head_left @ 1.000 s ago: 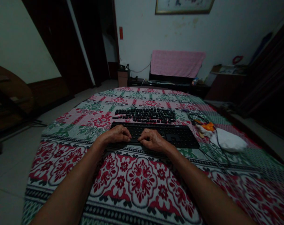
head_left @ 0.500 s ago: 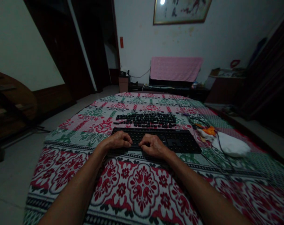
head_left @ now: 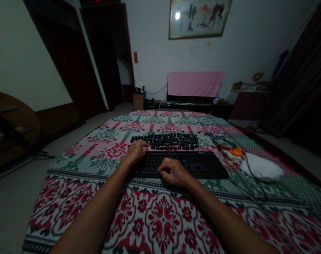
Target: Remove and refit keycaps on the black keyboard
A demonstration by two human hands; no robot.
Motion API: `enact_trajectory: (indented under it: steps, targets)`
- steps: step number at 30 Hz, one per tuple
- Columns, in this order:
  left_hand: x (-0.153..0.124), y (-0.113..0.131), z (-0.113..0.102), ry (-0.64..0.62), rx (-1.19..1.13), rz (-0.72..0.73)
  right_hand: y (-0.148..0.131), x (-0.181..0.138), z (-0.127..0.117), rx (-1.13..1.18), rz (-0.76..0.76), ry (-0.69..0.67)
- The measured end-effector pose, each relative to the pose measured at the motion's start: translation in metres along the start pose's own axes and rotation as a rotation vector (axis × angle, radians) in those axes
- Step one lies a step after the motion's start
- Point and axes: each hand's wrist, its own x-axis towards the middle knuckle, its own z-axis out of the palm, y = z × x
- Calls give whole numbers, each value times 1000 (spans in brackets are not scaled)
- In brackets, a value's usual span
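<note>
A black keyboard (head_left: 200, 164) lies across a floral bed cover (head_left: 155, 215). Just beyond it sits a row of loose black keycaps (head_left: 173, 140). My left hand (head_left: 136, 150) reaches over the keyboard's left end, its fingers curled down onto the left end of the keycaps; what they grip is hidden. My right hand (head_left: 174, 173) rests on the middle of the keyboard with thumb and fingers pinched together, and I cannot see what is between them.
A white bundle (head_left: 258, 167) with an orange item (head_left: 237, 152) and dark cables (head_left: 221, 139) lies right of the keyboard. A pink cloth (head_left: 194, 83) covers a unit at the far wall. Bare floor (head_left: 14, 183) lies left of the bed.
My left hand has moved forward from the keyboard's near edge to the loose keycaps. My right hand stays on the keyboard. The view has tilted upward.
</note>
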Motion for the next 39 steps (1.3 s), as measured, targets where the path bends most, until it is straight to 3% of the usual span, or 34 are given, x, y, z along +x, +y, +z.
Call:
enact_trajectory:
  steps: [5, 11, 22, 32, 39]
  targets:
    - [23, 3, 16, -66, 12, -93, 5, 2, -6, -18, 9, 91]
    - [40, 2, 25, -168, 22, -103, 33, 1, -16, -238, 174, 285]
    - [52, 2, 34, -204, 89, -111, 43, -4, -14, -286, 200, 250]
    - [41, 5, 20, -220, 84, -87, 45, -6, -11, -307, 218, 224]
    - [46, 4, 24, -265, 44, -160, 42, -7, -10, -350, 200, 212]
